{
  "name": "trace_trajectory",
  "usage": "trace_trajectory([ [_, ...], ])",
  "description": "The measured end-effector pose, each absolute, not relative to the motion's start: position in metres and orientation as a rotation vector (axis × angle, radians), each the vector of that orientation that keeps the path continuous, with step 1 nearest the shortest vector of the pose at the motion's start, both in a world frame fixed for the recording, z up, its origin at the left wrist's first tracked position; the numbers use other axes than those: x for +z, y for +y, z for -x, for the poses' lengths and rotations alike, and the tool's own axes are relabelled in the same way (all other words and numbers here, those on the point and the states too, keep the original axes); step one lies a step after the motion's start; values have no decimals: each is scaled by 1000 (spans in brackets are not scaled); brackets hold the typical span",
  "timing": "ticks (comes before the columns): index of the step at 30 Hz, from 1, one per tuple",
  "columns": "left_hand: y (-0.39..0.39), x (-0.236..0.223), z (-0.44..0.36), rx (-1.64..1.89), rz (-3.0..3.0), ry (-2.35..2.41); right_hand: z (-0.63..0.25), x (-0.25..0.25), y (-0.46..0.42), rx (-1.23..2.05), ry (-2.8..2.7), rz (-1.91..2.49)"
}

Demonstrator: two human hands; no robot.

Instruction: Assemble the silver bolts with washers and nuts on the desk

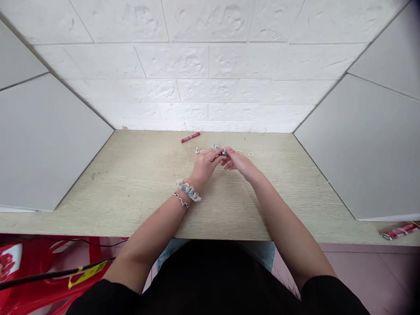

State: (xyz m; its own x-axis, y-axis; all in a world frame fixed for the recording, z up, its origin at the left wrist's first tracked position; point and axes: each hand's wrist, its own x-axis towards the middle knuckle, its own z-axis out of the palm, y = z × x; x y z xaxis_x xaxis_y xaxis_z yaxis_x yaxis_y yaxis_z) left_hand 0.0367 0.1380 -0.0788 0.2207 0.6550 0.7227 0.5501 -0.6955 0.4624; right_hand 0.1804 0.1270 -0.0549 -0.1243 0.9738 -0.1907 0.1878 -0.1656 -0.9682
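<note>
My left hand [205, 164] pinches a small metal fastener [224, 152], perhaps a bolt with a nut, above the middle of the tabletop. From the other side my right hand [241, 164] closes its thumb and fingers on the same piece. Fingers cover most of it, so its exact shape is hidden. A small bolt [197, 150] stands left of my left hand. Just behind my hands are a few more small metal parts [215, 146], too small to make out fully. To the right of my right hand lies a flat washer [250, 154].
On the pale wooden table [147, 175] a red tube [190, 137] lies near the white brick wall [193, 92]. Another red cylinder [398, 231] rests at the right front edge. Grey panels [42, 140] flank both sides. A red plastic chair [36, 267] stands below left.
</note>
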Motion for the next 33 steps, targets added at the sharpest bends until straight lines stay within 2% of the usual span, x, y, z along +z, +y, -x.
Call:
trace_trajectory([
  [7, 143, -79, -34, 1467, -2211, 1337, -179, -52, 126, 1436, -1295, 1457],
  [10, 142, -79, -35, 1452, -2290, 1279, -180, -55, 130, 1509, -1238, 1406],
  [21, 138, -82, -39, 1424, -2424, 1065, -182, -58, 128, 1418, -1235, 1317],
  [29, 135, -70, -40, 1270, -1993, 1259, -180, -60, 130, 1301, -1282, 1229],
  [33, 137, -66, -41, 1196, -1644, 1146, -178, -57, 129, 1231, -1295, 1161],
])
